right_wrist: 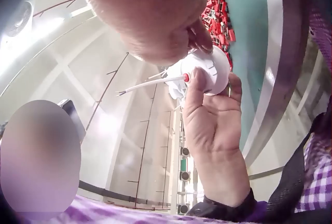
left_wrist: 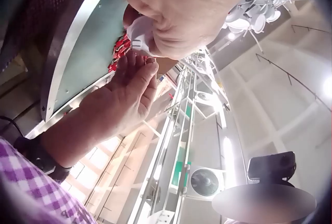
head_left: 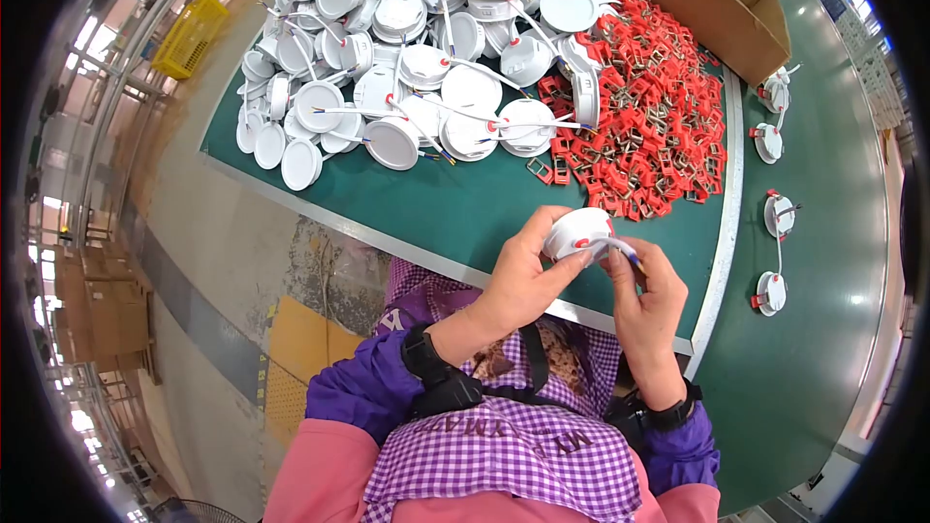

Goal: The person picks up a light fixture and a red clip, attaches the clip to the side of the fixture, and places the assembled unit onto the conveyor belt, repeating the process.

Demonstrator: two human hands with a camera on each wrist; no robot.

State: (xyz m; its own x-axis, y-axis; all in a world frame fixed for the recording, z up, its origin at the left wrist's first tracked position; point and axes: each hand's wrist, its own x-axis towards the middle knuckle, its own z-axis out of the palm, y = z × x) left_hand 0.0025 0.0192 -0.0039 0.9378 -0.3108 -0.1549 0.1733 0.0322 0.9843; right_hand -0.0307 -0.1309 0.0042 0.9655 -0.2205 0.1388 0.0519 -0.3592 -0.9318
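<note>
A white round unit [head_left: 572,229] is held just above the near edge of the green tabletop [head_left: 455,217], between the two hands. Its body is gripped by the left hand [head_left: 518,276], with the thumb laid near the red grommet [head_left: 581,243] from which a white cable [head_left: 601,244] is led out. At the opposite rim, a red clip [head_left: 611,227] is judged to be pinched by the right hand [head_left: 647,295], though its fingertips are partly hidden. The step in hand is assessed as the fitting of a clip to the rim; full seating cannot be confirmed.

For the next move, firm pressing of the clip is judged to be called for, with the unit braced and the cable kept clear.

Beyond, heaped loose clips [head_left: 654,111] are noted beside piled white units [head_left: 472,86], with a cardboard box [head_left: 693,5] behind. On the green side surface [head_left: 804,378], four similar units [head_left: 768,143] are set out, red parts being visible at their edges.
</note>
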